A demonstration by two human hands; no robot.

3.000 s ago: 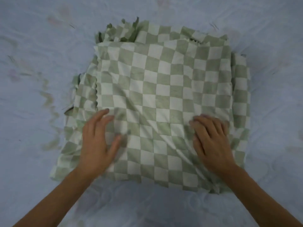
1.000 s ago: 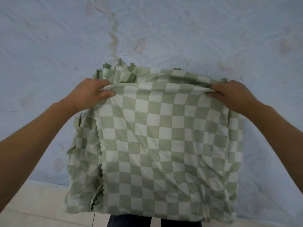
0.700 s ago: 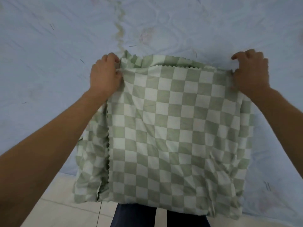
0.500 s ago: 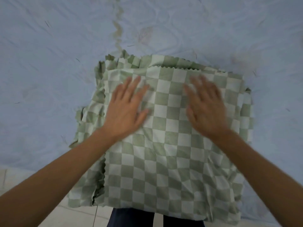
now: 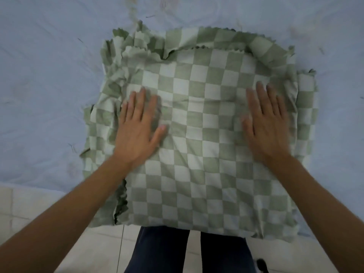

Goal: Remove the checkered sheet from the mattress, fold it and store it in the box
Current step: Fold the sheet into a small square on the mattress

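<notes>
Closest to the camera are the person's legs in dark trousers (image 5: 163,251), standing on a pale tiled floor (image 5: 98,249) right at the edge of the bed. There's a small dark thing by the right leg, too blurry to make out.

Just above that is the checkered sheet (image 5: 206,164), green and white squares, folded into a thick, roughly square stack. Its near edge hangs a bit over the edge of the mattress (image 5: 49,95), in front of the legs. The rest lies flat on top.

Both bare forearms reach in from the bottom corners. The left hand (image 5: 137,131) lies flat on the left part of the stack, fingers straight and slightly spread, thumb out to the side. The right hand (image 5: 266,125) does the same on the right part, a little motion-blurred. Neither hand grips anything, just palms down on the top layer, with a wide strip of sheet between them.

Past the fingertips the layers don't line up: zigzag-cut edges stick out along the far side and bunch up at the far left corner.

Beyond that it's pale blue mattress, with a brownish stain (image 5: 132,8) at the top.
</notes>
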